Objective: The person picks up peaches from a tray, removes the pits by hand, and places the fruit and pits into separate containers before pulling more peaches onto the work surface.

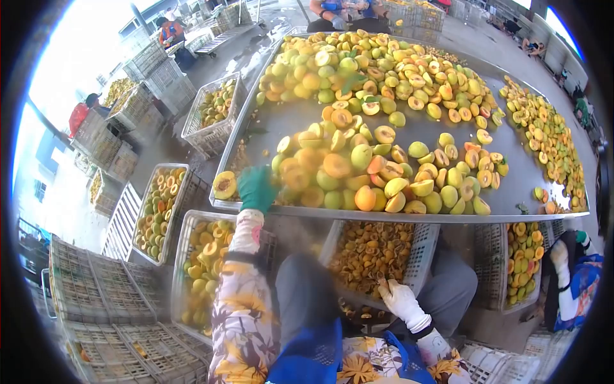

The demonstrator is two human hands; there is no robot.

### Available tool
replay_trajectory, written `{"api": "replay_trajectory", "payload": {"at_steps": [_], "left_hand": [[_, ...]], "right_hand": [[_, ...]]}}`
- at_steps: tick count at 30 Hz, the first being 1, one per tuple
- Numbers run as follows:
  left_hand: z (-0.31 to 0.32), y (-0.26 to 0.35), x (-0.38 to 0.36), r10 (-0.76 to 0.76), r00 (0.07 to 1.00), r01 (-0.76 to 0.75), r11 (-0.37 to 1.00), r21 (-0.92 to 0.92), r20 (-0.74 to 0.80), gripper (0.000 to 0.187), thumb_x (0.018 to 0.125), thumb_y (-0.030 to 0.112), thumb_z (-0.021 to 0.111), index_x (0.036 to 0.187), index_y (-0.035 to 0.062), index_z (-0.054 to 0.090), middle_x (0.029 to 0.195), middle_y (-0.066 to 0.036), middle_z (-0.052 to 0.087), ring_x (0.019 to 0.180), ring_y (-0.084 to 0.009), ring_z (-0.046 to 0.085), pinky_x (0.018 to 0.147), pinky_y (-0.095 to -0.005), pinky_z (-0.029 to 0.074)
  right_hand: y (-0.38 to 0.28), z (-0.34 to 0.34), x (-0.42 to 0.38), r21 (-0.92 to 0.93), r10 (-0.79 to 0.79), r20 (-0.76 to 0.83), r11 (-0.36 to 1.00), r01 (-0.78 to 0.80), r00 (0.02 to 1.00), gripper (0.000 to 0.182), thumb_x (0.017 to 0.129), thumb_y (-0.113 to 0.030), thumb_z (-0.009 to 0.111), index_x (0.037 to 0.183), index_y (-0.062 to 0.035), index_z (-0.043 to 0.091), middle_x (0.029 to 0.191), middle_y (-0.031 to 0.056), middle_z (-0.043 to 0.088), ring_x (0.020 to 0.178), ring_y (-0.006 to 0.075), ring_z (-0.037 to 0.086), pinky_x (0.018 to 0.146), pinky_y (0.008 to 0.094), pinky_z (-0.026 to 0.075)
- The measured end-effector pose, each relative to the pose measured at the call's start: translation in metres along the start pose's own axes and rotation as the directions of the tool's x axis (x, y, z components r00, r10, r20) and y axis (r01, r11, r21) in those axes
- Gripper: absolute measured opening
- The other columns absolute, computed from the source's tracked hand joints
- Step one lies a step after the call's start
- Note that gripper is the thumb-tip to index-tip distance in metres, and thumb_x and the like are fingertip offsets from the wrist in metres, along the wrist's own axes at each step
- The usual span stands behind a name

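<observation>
My green-gloved left hand (257,187) rests on the table (281,121) edge beside a halved peach (225,185), yellow-fleshed with a dark pit hollow. I can't tell its grip. My white-gloved right hand (400,299) lies loosely open on the crate of pits (422,256).

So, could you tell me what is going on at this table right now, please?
A person is working at a metal table heaped with halved fruit. The green-gloved left hand reaches to the near edge of the pile. The white-gloved right hand rests low at a crate of pits under the table.
</observation>
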State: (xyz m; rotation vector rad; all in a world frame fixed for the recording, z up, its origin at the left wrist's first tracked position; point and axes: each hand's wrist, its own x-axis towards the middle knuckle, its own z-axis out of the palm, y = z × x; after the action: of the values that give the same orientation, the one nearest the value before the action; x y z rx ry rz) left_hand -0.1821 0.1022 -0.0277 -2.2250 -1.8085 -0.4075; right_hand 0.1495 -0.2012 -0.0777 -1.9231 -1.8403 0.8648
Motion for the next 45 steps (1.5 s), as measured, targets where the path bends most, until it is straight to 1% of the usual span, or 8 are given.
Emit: {"api": "replay_trajectory", "payload": {"at_steps": [3, 9, 15, 20, 22, 31, 37, 45], "left_hand": [[0.004, -0.003, -0.039, -0.437, 0.874, 0.249, 0.031, -0.968, 0.211, 0.033, 0.077, 0.032, 0.072, 0.098, 0.0114, 0.058, 0.091, -0.008, 0.063, 0.084, -0.0219, 0.061, 0.064, -0.0352, 0.053], [-0.095, 0.101, -0.130, -0.102, 0.826, 0.257, -0.807, -0.532, 0.554, 0.036, 0.095, 0.039, 0.051, 0.116, 0.0100, 0.052, 0.100, -0.013, 0.061, 0.074, -0.0197, 0.061, 0.056, -0.0297, 0.053], [-0.121, 0.159, -0.192, -0.016, 0.917, 0.297, -0.637, -0.711, 0.398, 0.053, 0.095, 0.044, 0.044, 0.121, -0.0029, 0.049, 0.111, -0.017, 0.059, 0.092, -0.0274, 0.060, 0.082, -0.0349, 0.051], [-0.140, 0.184, -0.207, 0.002, 0.869, 0.316, -0.772, -0.551, 0.495, 0.034, 0.092, 0.032, 0.058, 0.111, 0.0035, 0.057, 0.096, -0.013, 0.063, 0.083, -0.0204, 0.063, 0.073, -0.0304, 0.053], [-0.163, 0.185, -0.203, 0.173, 0.762, 0.338, -0.928, -0.155, 0.624, 0.039, 0.093, 0.039, 0.055, 0.109, 0.0037, 0.057, 0.092, -0.012, 0.063, 0.078, -0.0200, 0.063, 0.071, -0.0295, 0.052], [-0.132, 0.192, -0.213, -0.010, 0.783, 0.315, -0.855, -0.412, 0.621, 0.035, 0.094, 0.038, 0.054, 0.102, 0.0036, 0.059, 0.086, -0.009, 0.061, 0.070, -0.0170, 0.059, 0.065, -0.0278, 0.049], [-0.111, 0.206, -0.215, -0.487, 0.813, 0.204, -0.275, -0.940, 0.319, 0.021, 0.092, 0.018, 0.059, 0.088, -0.0006, 0.066, 0.080, -0.005, 0.062, 0.068, -0.0083, 0.056, 0.057, -0.0209, 0.043], [-0.108, 0.212, -0.198, -0.405, 0.696, 0.304, -0.582, -0.754, 0.593, 0.014, 0.089, 0.011, 0.060, 0.088, -0.0015, 0.067, 0.075, -0.002, 0.061, 0.062, -0.0067, 0.053, 0.056, -0.0199, 0.042]], "right_hand": [[-0.012, 0.000, 0.004, 0.045, -0.065, -0.028, 0.997, 0.066, 0.998, 0.034, 0.093, -0.031, 0.052, 0.088, 0.0025, 0.058, 0.068, 0.0281, 0.059, 0.066, 0.0435, 0.061, 0.059, 0.0507, 0.047], [-0.065, -0.013, 0.008, 0.320, -0.117, -0.252, 0.927, 0.197, 0.961, 0.026, 0.094, -0.022, 0.055, 0.092, 0.0029, 0.060, 0.069, 0.0242, 0.060, 0.064, 0.0384, 0.062, 0.056, 0.0424, 0.046], [-0.106, -0.028, -0.030, 0.687, -0.047, -0.095, 0.720, 0.100, 0.994, 0.031, 0.099, -0.031, 0.048, 0.107, -0.0021, 0.056, 0.065, -0.0021, 0.053, 0.048, 0.0022, 0.043, 0.043, 0.0201, 0.035], [-0.118, -0.025, -0.050, 0.235, -0.231, -0.341, 0.918, 0.321, 0.911, 0.020, 0.094, -0.019, 0.055, 0.088, 0.0000, 0.054, 0.065, 0.0240, 0.056, 0.060, 0.0410, 0.059, 0.049, 0.0409, 0.044], [-0.117, -0.020, -0.051, 0.159, -0.254, -0.354, 0.932, 0.325, 0.900, 0.022, 0.093, -0.023, 0.056, 0.088, -0.0011, 0.056, 0.063, 0.0224, 0.058, 0.058, 0.0407, 0.059, 0.050, 0.0443, 0.046], [-0.121, -0.022, -0.051, 0.182, -0.274, -0.319, 0.922, 0.342, 0.907, 0.022, 0.094, -0.016, 0.053, 0.082, 0.0017, 0.051, 0.060, 0.0249, 0.054, 0.057, 0.0415, 0.058, 0.046, 0.0434, 0.042], [-0.111, -0.015, -0.040, 0.338, -0.293, -0.223, 0.871, 0.355, 0.930, 0.024, 0.096, -0.014, 0.050, 0.082, 0.0044, 0.050, 0.060, 0.0264, 0.053, 0.056, 0.0406, 0.059, 0.045, 0.0423, 0.040], [-0.102, 0.005, -0.019, 0.325, -0.208, -0.254, 0.902, 0.286, 0.945, 0.027, 0.097, -0.018, 0.048, 0.082, 0.0047, 0.051, 0.060, 0.0279, 0.053, 0.057, 0.0432, 0.059, 0.046, 0.0450, 0.040]]}}
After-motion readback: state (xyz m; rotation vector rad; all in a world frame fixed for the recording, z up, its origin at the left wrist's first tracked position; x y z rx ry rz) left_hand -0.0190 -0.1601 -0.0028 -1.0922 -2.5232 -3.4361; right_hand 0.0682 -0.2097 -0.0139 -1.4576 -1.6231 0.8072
